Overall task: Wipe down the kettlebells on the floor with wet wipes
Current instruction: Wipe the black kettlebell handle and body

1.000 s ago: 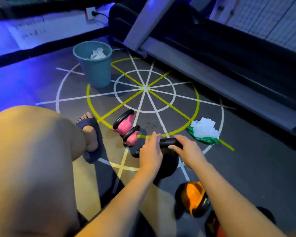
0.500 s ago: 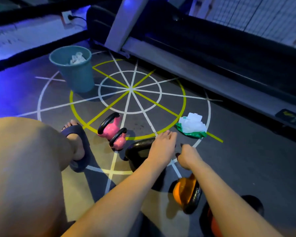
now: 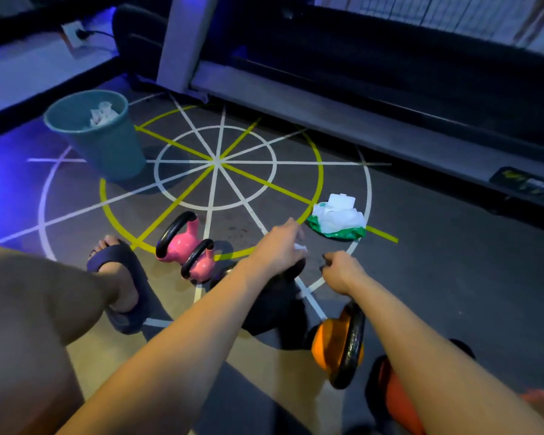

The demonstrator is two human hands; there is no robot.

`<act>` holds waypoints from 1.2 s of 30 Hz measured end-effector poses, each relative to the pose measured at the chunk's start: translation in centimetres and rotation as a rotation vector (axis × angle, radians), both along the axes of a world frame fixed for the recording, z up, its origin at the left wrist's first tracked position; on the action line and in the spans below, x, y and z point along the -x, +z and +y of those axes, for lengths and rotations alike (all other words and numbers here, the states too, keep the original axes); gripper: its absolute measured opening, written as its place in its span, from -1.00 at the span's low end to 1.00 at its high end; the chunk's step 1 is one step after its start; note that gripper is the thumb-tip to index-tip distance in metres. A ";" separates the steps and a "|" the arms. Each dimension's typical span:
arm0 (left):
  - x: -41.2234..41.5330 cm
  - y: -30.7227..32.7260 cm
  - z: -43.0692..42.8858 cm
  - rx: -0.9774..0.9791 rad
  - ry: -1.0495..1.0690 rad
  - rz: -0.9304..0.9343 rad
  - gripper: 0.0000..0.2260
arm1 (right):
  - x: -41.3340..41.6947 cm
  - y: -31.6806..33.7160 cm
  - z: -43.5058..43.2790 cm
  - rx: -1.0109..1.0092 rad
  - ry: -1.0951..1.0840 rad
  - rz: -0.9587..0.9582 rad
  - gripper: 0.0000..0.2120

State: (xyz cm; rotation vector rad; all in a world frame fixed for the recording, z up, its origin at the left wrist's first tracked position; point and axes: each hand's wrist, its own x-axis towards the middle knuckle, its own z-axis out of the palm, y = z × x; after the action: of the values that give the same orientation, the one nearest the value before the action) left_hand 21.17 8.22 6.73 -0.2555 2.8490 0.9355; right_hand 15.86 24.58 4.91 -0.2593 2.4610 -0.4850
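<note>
A black kettlebell (image 3: 275, 304) stands on the floor, partly hidden under my left forearm. My left hand (image 3: 278, 246) reaches out above its handle, and a small bit of white wet wipe (image 3: 299, 247) shows at its fingertips. My right hand (image 3: 339, 271) hovers just right of the handle with its fingers curled; I see nothing in it. Two pink kettlebells (image 3: 182, 246) sit to the left. An orange kettlebell (image 3: 333, 346) lies beneath my right forearm, and another orange-red one (image 3: 396, 400) sits at the lower right. The green pack of wet wipes (image 3: 336, 219) lies beyond my hands.
A teal bin (image 3: 107, 146) with used wipes in it stands at the back left. A treadmill (image 3: 358, 120) runs along the far side. My sandalled foot (image 3: 120, 277) and my knee fill the left. White and yellow lines mark the floor.
Both hands have let go of the black kettlebell's handle. My left hand has stretched forward toward the wipes pack, and my right hand has drawn off to the right with its fingers curled.
</note>
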 end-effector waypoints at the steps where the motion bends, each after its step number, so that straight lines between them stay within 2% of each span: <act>1: -0.1 -0.2 -0.5 -0.010 0.007 -0.008 -0.79 | 0.0 0.1 -0.3 0.108 -0.020 0.002 -0.58; 4: -1.6 -0.9 -1.3 0.036 -0.019 0.038 -0.74 | -0.3 0.7 -1.3 0.388 -0.002 0.020 -0.54; 9: -4.5 -1.7 -3.0 0.022 -0.032 0.077 -0.56 | -2.0 1.7 -3.4 0.506 0.031 0.032 -0.57; 13: -5.9 -1.1 -4.8 -0.236 0.069 0.063 -0.36 | -2.9 2.1 -4.1 0.422 0.048 0.108 -0.68; 16: -7.6 -1.6 -6.4 -0.243 0.086 0.025 -0.38 | -3.1 2.1 -4.2 0.431 0.011 0.164 -0.78; 19: -8.9 -2.9 -6.9 -0.374 0.261 0.066 -0.52 | -2.2 1.8 -3.8 0.390 -0.083 0.211 -0.87; 20: -9.1 -3.2 -6.6 -0.359 0.303 0.051 -0.54 | -1.8 1.5 -3.5 0.353 -0.109 0.209 -0.88; 22: -9.1 -3.6 -6.1 -0.281 0.370 0.050 -0.37 | -1.3 0.5 -2.9 0.280 -0.154 0.190 -0.87; 24: -8.9 -4.1 -5.8 -0.265 0.465 0.100 -0.18 | -1.0 -0.6 -2.6 0.235 -0.187 0.157 -0.86; 26: -8.7 -4.7 -5.8 -0.257 0.507 0.151 -0.15 | -0.9 -1.8 -2.7 0.163 -0.189 0.085 -0.83; 28: -8.7 -5.0 -5.8 -0.244 0.509 0.190 -0.20 | -1.2 -2.6 -2.9 0.113 -0.185 -0.028 -0.80; 31: -8.8 -5.0 -5.5 -0.184 0.522 0.252 -0.32 | -1.7 -3.2 -3.2 0.194 -0.277 -0.176 -0.71; 33: -8.7 -5.0 -5.6 -0.137 0.521 0.282 -0.37 | -2.0 -2.7 -3.5 0.245 -0.335 -0.261 -0.74; 36: -8.8 -5.1 -5.6 -0.099 0.518 0.280 -0.38 | -2.5 -1.5 -3.7 0.308 -0.340 -0.363 -0.90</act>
State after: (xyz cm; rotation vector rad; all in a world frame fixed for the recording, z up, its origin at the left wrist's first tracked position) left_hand 29.96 2.60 1.65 -0.9559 3.0300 1.2838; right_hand 18.33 20.86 3.42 0.1221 2.0718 -0.9688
